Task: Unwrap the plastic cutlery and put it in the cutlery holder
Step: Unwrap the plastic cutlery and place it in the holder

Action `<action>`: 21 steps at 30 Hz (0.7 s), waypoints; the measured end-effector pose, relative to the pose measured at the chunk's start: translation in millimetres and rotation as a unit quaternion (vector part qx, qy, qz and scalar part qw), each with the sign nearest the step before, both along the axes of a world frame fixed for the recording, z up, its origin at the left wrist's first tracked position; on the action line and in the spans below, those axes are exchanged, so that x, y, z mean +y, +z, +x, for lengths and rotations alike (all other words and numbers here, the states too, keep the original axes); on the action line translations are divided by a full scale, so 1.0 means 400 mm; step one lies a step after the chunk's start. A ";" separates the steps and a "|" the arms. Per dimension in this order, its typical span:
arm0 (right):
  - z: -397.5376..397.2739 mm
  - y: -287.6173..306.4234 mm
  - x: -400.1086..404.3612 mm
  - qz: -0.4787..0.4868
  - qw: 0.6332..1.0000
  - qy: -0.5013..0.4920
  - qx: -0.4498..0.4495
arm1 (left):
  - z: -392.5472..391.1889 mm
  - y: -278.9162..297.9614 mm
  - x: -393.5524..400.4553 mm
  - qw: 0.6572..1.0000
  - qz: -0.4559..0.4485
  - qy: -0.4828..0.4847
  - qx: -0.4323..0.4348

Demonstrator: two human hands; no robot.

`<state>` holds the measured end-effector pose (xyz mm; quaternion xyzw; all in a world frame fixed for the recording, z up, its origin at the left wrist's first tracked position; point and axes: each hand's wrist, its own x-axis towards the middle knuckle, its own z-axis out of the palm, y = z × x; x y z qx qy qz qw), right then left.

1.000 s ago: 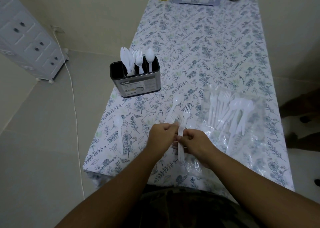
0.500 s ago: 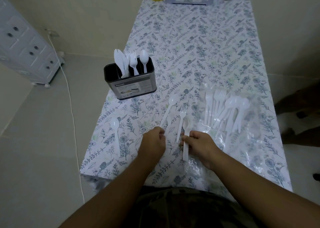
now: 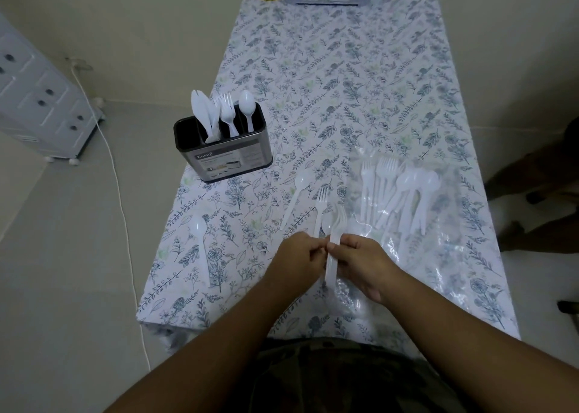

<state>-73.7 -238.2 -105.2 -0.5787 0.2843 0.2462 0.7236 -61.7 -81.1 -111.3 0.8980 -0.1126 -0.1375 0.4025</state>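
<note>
Right hand [image 3: 360, 260] and left hand [image 3: 296, 256] meet at near table [image 3: 344, 83] edge, fingers curled, both pinching a wrapped fork [image 3: 334, 249], tines pointing away. Loose fork [image 3: 320, 207], spoon [image 3: 297, 193] just beyond. Bag [image 3: 404, 199] of cutlery to the right. Another spoon [image 3: 199, 240] left. Holder [image 3: 224, 152] farther back left, partly filled.
</note>
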 end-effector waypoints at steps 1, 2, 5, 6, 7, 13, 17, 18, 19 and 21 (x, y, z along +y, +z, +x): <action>-0.003 0.001 -0.005 -0.015 1.000 0.004 0.002 | 0.011 -0.001 -0.005 0.999 0.030 -0.012 -0.020; -0.006 -0.001 -0.008 -0.031 0.999 0.007 0.005 | 0.023 -0.001 -0.011 0.999 0.042 -0.002 -0.026; -0.012 -0.016 -0.020 -0.054 0.998 0.002 0.009 | 0.057 -0.009 -0.026 0.995 0.062 0.072 -0.024; -0.014 -0.018 -0.025 -0.052 0.999 -0.004 0.010 | 0.066 -0.016 -0.030 0.994 0.071 0.084 -0.009; -0.015 -0.020 -0.031 -0.053 0.998 -0.009 0.013 | 0.072 -0.022 -0.033 0.993 0.079 0.087 0.007; -0.014 -0.015 -0.051 -0.069 0.998 -0.004 0.011 | 0.084 -0.024 -0.043 0.988 0.135 0.075 0.026; -0.008 -0.006 -0.048 -0.066 0.998 -0.011 0.004 | 0.035 0.010 -0.028 0.992 0.035 0.104 0.068; -0.005 -0.006 -0.046 -0.061 0.998 -0.011 0.001 | 0.014 0.018 -0.026 0.993 0.018 0.095 0.070; -0.003 -0.008 -0.044 -0.055 0.998 -0.009 0.001 | -0.007 0.024 -0.026 0.994 0.002 0.081 0.072; 0.003 -0.004 -0.033 -0.053 0.999 0.007 -0.004 | -0.034 0.030 -0.031 0.996 -0.018 0.061 0.069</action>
